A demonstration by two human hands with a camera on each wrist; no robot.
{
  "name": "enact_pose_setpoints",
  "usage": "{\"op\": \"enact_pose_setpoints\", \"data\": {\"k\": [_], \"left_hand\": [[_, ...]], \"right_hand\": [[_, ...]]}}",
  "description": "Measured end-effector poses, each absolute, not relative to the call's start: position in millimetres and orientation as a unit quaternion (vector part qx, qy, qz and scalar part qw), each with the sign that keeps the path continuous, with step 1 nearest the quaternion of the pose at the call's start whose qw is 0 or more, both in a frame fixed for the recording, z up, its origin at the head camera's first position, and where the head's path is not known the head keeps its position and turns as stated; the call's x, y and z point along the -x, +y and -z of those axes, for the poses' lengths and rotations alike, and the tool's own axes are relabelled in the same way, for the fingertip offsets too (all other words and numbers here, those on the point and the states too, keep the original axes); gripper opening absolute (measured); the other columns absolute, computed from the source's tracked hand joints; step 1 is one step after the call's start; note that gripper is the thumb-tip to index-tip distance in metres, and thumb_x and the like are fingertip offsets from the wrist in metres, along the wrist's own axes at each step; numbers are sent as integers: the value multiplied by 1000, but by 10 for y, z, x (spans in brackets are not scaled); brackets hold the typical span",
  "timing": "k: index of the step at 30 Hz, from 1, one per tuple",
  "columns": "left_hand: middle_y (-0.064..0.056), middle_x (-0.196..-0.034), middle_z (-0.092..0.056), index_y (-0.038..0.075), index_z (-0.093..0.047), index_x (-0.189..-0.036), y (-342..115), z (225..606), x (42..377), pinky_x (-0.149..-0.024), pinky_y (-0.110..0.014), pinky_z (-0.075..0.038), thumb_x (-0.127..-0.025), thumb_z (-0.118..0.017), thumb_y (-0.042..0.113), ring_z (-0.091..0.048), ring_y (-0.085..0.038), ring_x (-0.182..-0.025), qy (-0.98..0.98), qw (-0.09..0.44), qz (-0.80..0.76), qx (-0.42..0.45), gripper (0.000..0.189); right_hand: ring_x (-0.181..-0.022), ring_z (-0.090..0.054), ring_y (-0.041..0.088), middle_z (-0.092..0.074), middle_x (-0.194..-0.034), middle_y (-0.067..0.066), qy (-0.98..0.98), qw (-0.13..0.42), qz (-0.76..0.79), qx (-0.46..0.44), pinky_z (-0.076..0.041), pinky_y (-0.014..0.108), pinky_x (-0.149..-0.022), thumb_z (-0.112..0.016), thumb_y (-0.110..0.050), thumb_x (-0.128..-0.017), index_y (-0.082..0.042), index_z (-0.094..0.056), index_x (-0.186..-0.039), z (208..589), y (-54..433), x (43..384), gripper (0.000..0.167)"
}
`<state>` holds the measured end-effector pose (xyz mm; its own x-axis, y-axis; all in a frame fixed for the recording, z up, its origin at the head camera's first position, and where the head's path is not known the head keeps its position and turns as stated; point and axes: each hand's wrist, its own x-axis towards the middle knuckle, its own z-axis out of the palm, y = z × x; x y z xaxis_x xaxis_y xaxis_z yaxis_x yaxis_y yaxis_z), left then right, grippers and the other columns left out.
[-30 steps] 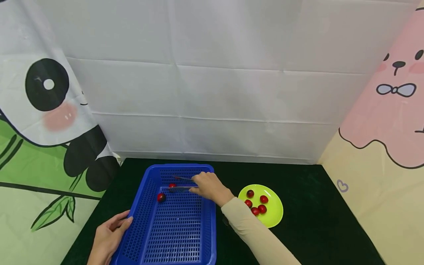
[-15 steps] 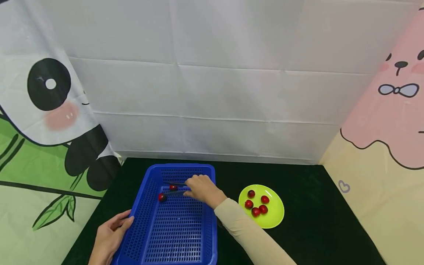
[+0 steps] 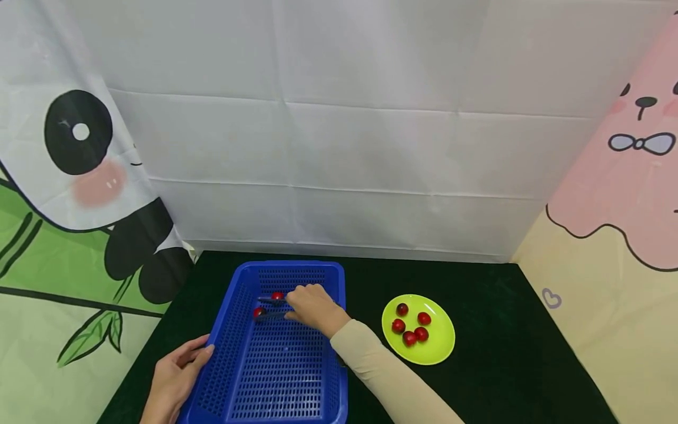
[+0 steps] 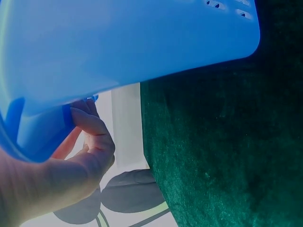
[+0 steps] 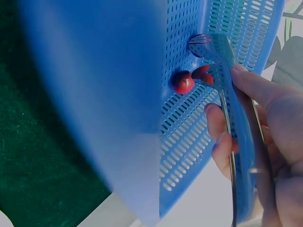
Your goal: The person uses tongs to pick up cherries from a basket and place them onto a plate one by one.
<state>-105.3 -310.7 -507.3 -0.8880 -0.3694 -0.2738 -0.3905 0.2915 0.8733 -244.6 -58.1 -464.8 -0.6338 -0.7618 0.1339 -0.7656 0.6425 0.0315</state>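
My left hand (image 3: 177, 374) grips the left rim of a blue perforated plastic basket (image 3: 243, 377); in the left wrist view its fingers (image 4: 90, 125) curl at the rim. My right hand (image 3: 315, 307) reaches over the basket and holds metal tongs (image 3: 272, 316) with fork-like tips. The tongs' arms are spread, their tips down by two round, cherry-like red fruits. One tip overlaps the nearer fruit (image 3: 259, 312); the other passes just in front of the farther fruit (image 3: 278, 295). In the right wrist view one red fruit (image 5: 182, 82) shows plainly beside a tip.
To the basket's right, a yellow-green plate (image 3: 439, 344) holds several more red fruits (image 3: 421, 334). Both stand on a dark green cloth-covered table (image 3: 503, 353). A white curtain (image 3: 371, 153) hangs behind, with cartoon-printed cloths at both sides.
My right hand has moved left and slightly nearer with the tongs, whose tips have come from around the farther fruit to beside both fruits. The left hand keeps its grip on the rim.
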Motion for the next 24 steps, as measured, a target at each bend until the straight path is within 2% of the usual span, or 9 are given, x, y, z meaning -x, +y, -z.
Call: {"op": "enact_pose_setpoints", "data": {"k": [8,24], "left_hand": [[-12,-111,-74,-2,-51,-147,-3113,5076,1056,-72,-33,-57,-101,-68,34,-69,-16,-88,802,8,-549,237,61],[-11,-112,-74,-2,-51,-148,-3123,5058,1034,-72,-31,-57,-101,-68,33,-69,-16,-89,800,10,-553,232,61]], "right_hand": [[-54,-41,5,-63,-72,-7,-907,65,21,-415,-40,18,-50,-74,-40,-95,-16,-78,-97,4668,-702,2438,25],[-56,-43,3,-63,-74,-8,-905,65,51,-418,-39,16,-52,-72,-40,-96,-20,-75,-96,4658,-791,2377,20]]}}
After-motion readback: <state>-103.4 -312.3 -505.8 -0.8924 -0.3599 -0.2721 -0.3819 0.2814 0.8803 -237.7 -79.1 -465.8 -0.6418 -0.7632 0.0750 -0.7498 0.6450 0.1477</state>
